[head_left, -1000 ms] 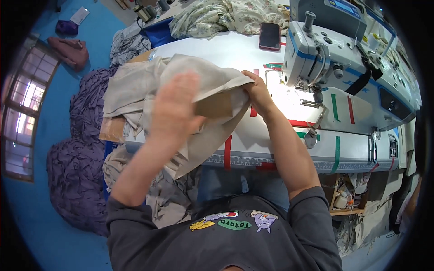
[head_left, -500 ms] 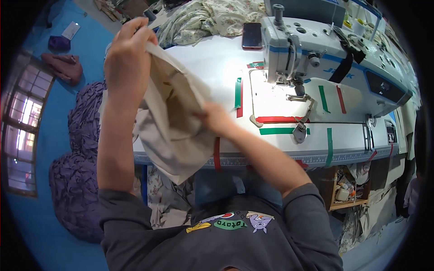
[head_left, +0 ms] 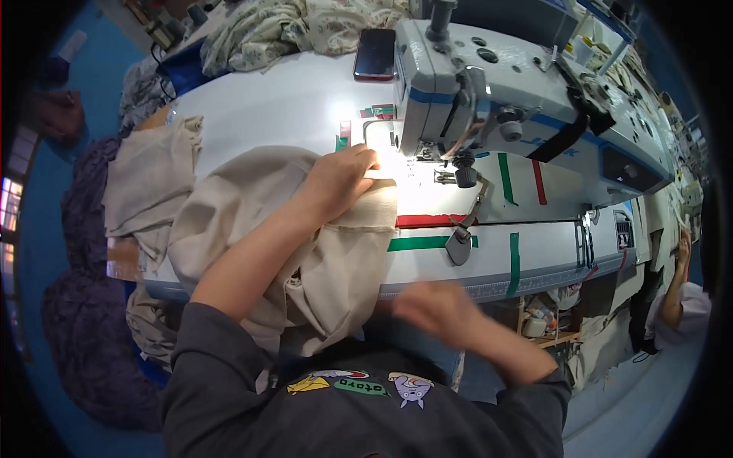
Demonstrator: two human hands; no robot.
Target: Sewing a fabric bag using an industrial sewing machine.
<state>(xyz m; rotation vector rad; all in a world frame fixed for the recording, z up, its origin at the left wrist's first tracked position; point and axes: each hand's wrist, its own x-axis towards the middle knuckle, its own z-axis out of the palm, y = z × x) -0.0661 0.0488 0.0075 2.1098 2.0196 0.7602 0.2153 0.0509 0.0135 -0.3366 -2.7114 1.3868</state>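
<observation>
A beige cloth piece (head_left: 237, 202) lies bunched over the left part of the sewing table and hangs past its front edge. My left hand (head_left: 340, 183) pinches its upper edge just left of the sewing machine's (head_left: 427, 76) lit needle area. The fingertips are partly turned from view. Off the cloth, beside the table's front edge, my right hand (head_left: 439, 309) is smeared by motion, so its fingers cannot be made out. The bare presser foot area (head_left: 450, 177) is to the right of the cloth.
Folded beige cloth (head_left: 149, 179) is stacked at the table's left end. A phone (head_left: 375, 53) and floral fabric (head_left: 298, 30) lie at the back. Green tape (head_left: 416, 243) and a metal guide (head_left: 459, 248) sit right of the cloth. Another person's arm (head_left: 676, 282) shows far right.
The beige cloth has come down from the air onto the table. My left hand has moved down and right to the needle area; my right hand has left the cloth toward the front edge.
</observation>
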